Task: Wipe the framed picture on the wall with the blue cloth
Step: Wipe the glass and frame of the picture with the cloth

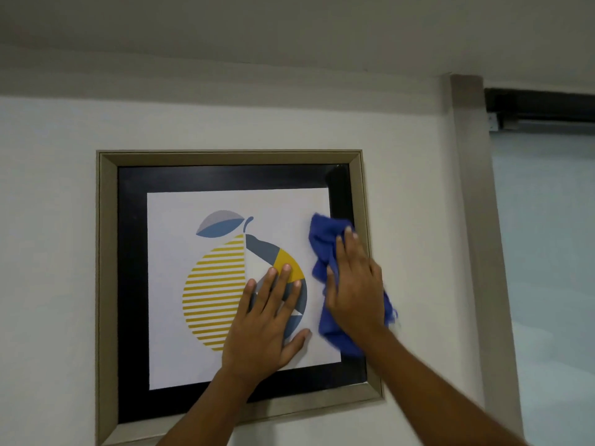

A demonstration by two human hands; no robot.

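Observation:
The framed picture (108, 284) hangs on the white wall, with a beige frame, a black mat and a print of a striped yellow fruit with a blue leaf. My left hand (269, 323) lies flat on the glass over the fruit's right side, fingers spread, holding nothing. My right hand (355, 284) presses the crumpled blue cloth (325, 243) against the glass at the picture's right edge. The cloth sticks out above and below that hand and overlaps the black mat and the frame's right side.
A beige vertical trim post (476, 220) stands right of the picture. Beyond it is a pale glass panel (547, 236) under a dark track (541, 104). White wall surrounds the frame; the ceiling is close above.

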